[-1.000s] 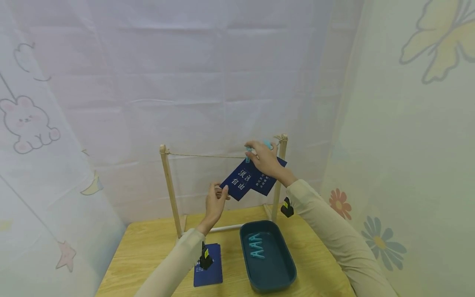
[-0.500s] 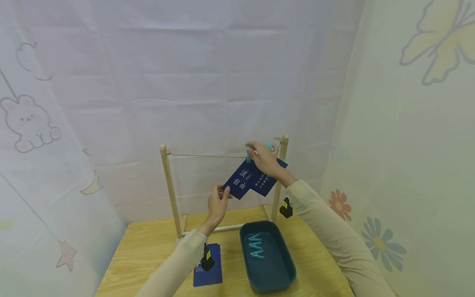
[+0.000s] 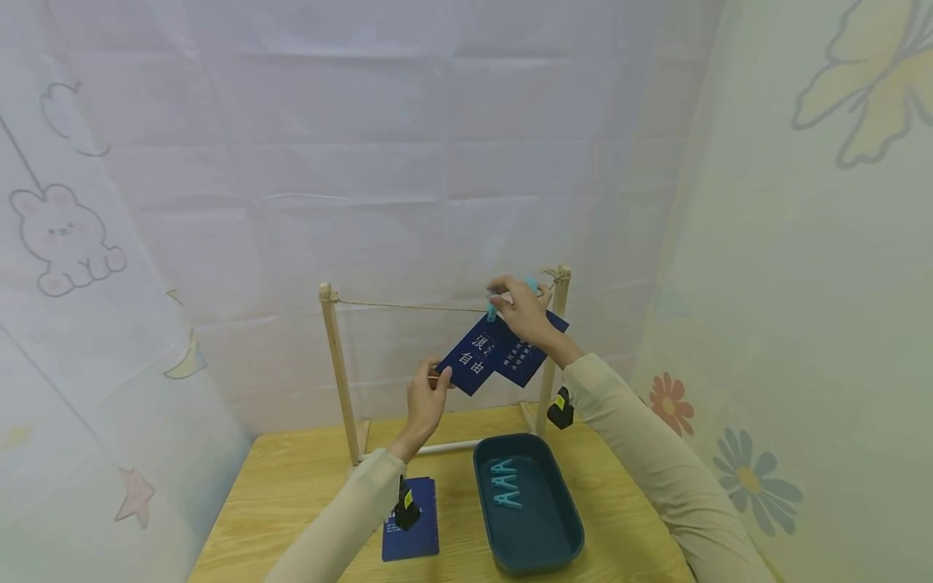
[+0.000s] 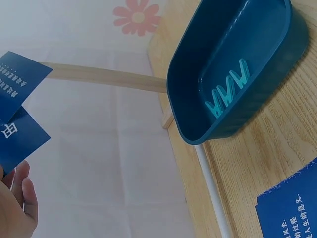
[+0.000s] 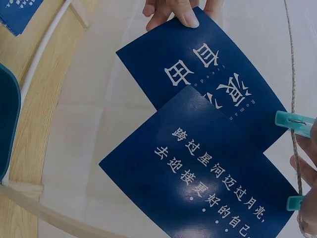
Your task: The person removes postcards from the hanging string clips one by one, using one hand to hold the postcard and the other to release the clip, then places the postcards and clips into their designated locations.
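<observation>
Left grip [image 3: 428, 399] pinches one of two blue cards [image 3: 466, 360] mid-frame, right grip [image 3: 526, 312] pinches a teal clip [image 5: 290, 120], three pegs [image 4: 230, 89] lower centre!

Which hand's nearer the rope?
Right. The right hand is up at the rope, pinching a teal clip; the left hand is below it, holding a blue card by its lower end.

Over there, the left hand [image 3: 428, 397] holds a dark blue rectangular card [image 3: 469, 356]; the right hand [image 3: 526, 314] pinches a light-blue plastic clip [image 3: 492, 312].
</observation>
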`<state>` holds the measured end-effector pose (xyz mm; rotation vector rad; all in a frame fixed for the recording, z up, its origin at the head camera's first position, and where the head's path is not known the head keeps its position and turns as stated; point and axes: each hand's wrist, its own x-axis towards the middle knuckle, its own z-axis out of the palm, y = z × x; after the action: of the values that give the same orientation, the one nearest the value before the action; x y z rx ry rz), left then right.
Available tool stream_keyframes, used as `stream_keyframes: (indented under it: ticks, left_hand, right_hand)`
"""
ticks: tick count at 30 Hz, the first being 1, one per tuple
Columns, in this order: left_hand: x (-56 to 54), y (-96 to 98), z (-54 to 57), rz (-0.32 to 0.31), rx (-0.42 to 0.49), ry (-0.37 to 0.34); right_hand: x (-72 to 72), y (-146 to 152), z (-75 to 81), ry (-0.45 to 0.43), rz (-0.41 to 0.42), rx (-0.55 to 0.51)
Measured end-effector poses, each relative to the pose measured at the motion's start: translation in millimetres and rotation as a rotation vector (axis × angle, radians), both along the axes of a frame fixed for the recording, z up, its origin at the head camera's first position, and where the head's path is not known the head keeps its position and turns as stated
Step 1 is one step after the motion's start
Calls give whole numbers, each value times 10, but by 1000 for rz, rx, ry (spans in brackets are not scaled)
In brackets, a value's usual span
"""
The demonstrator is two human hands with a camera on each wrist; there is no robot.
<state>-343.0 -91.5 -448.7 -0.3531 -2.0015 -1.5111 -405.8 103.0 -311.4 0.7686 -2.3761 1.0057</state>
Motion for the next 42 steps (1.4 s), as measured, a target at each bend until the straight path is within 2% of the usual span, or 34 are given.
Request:
stream_keyframes:
  ticks: [12,19,26,35,42]
  left_hand:
    - [-16,3,23,9,-8,20]
    - [-51,-13,9,18,-7,-2]
    - [-33,-29,5,26,2,-18]
    - [-43,-31,-9,16,12,-14]
    - [-37,-52,-33,22,15,-34]
  right_hand:
    - [1,-29,49,18,-32,-62]
    - [22,-40,72,-1,-43,-92]
    - [52,-28,101,-16,-48,-121]
    - [17,9,162,22,-59,-191]
    - [16,63,217,1,-11,-216]
